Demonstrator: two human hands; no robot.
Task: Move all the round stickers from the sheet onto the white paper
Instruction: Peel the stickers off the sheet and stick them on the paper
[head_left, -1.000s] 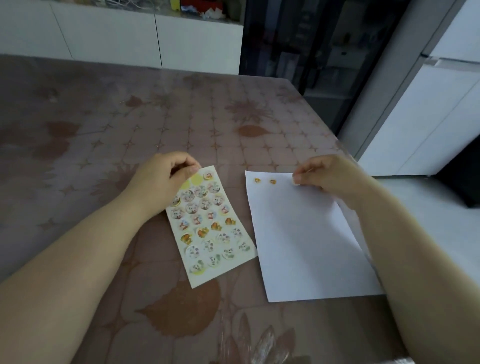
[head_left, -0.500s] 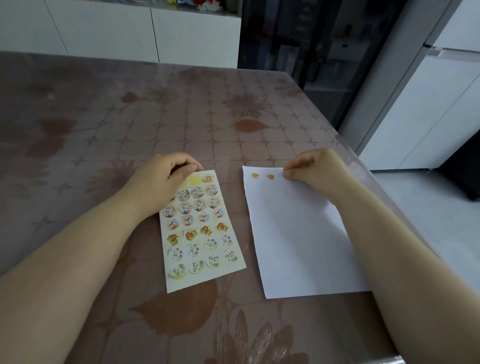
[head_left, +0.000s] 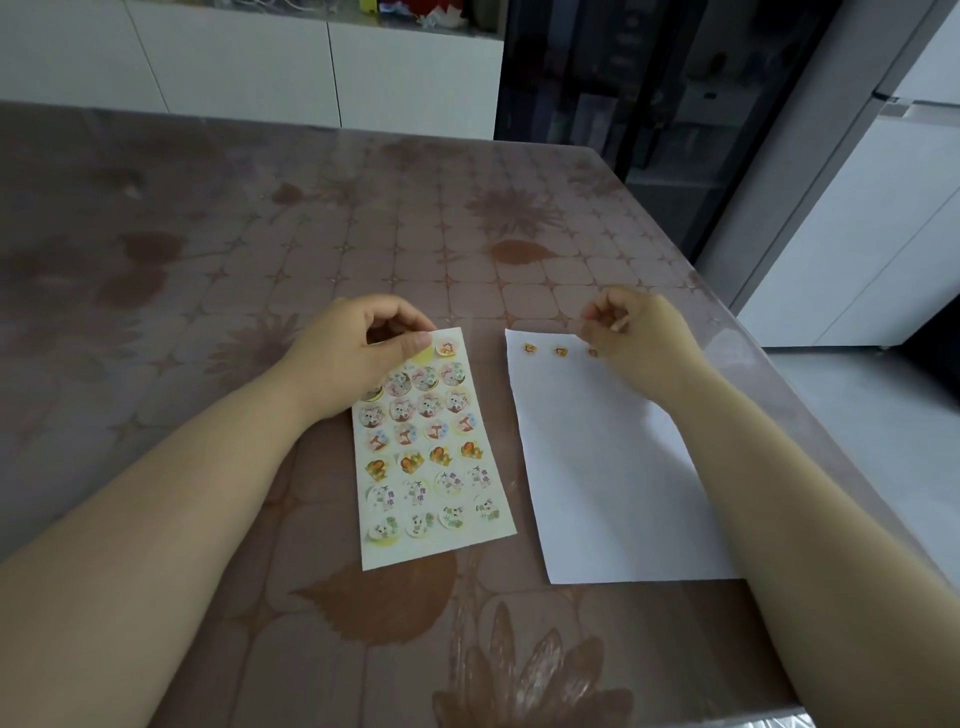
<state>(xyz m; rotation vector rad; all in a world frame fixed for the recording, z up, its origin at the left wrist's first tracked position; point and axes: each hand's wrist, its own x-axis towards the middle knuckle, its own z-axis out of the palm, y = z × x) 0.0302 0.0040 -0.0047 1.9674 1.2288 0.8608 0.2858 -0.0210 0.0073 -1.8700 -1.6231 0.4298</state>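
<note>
The sticker sheet (head_left: 431, 452) lies on the table, pale yellow, with rows of round cartoon stickers; its top row holds one sticker (head_left: 447, 347) beside empty spots. My left hand (head_left: 358, 353) pinches the sheet's top left corner, thumb on top. To the right lies the white paper (head_left: 597, 467). Three small orange stickers sit in a row along its top edge: the first sticker (head_left: 529, 348), the second sticker (head_left: 560, 352) and the third sticker (head_left: 592, 352). My right hand (head_left: 639, 343) hovers just right of the third one, fingers curled, with nothing visible in them.
Everything rests on a brown table (head_left: 260, 234) under a clear patterned cover. Its right edge runs close by the paper. A dark glass cabinet (head_left: 649, 104) and white cupboards (head_left: 234, 62) stand beyond the far edge.
A third sticker now sits on the paper where my right fingertips pressed. My right hand has lifted and drawn slightly right. My left hand keeps its hold on the sheet.
</note>
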